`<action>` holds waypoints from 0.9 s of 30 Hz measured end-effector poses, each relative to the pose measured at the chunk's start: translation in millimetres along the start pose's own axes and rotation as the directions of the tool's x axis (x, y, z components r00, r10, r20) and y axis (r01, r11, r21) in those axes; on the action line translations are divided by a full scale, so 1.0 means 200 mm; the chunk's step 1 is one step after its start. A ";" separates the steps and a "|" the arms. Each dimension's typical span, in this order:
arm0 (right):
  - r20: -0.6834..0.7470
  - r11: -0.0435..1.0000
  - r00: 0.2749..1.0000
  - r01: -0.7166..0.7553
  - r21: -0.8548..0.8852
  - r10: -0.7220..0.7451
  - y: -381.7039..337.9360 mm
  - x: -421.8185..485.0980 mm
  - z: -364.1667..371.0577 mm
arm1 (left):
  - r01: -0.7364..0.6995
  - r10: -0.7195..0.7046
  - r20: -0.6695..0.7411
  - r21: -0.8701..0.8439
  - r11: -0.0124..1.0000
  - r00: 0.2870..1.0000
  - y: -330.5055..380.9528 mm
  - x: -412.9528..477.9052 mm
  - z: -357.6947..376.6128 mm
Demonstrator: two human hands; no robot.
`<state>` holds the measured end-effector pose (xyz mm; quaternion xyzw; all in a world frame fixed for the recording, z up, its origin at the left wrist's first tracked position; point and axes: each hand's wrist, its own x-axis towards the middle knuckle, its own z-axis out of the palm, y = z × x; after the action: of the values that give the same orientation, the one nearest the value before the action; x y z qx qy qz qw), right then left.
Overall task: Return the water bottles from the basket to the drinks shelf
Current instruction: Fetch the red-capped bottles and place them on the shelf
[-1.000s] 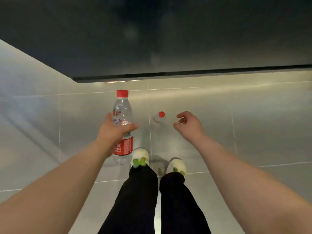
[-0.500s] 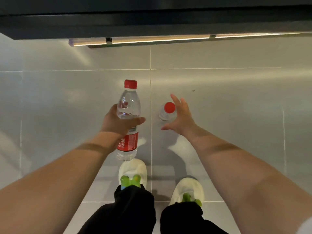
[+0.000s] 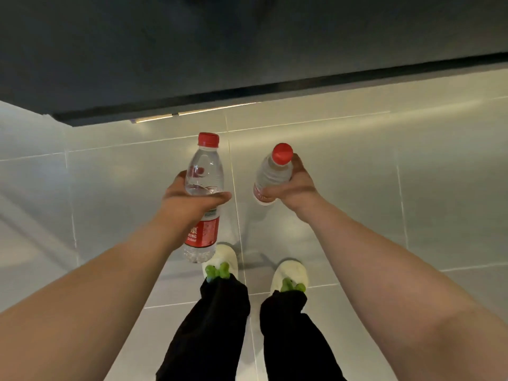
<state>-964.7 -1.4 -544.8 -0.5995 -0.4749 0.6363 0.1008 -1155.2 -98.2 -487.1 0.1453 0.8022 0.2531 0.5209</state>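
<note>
I look straight down at the floor. My left hand [image 3: 187,202] grips a clear water bottle [image 3: 203,177] with a red cap and red label around its middle, held upright above the tiles. My right hand [image 3: 297,188] grips a second red-capped water bottle [image 3: 270,171], lifted off the floor and tilted toward the camera. Both bottles hang in the air side by side in front of my feet. No basket or shelf interior shows in this view.
Grey floor tiles [image 3: 357,188] spread all around. A dark cabinet front [image 3: 247,45] with a lit strip along its base [image 3: 198,112] fills the top. My feet in white slippers [image 3: 222,259] and black trousers stand below the bottles.
My right hand has closed round the second bottle and lifted it off the floor. The left hand keeps holding its bottle. The view tilted back toward the dark cabinet.
</note>
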 end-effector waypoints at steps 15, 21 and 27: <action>-0.032 0.832 0.999 0.025 0.554 -0.009 -0.96 -1.53 -0.80 | -0.268 0.268 0.225 -0.027 0.963 0.937 1.03 -1.47 0.01; -0.249 0.756 0.968 0.180 0.630 -0.024 -1.04 -1.83 -0.96 | -0.207 0.181 0.470 0.003 0.978 0.864 1.29 -1.67 0.20; -0.528 0.622 0.841 0.350 0.701 0.122 -0.94 -2.18 -1.02 | -0.287 0.097 0.684 0.169 0.943 0.723 1.44 -1.83 0.43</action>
<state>-757.8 -107.2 -83.6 -0.6139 -0.1458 0.5787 0.5167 -934.8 -18.6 -76.2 0.3769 0.5692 0.1285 0.7194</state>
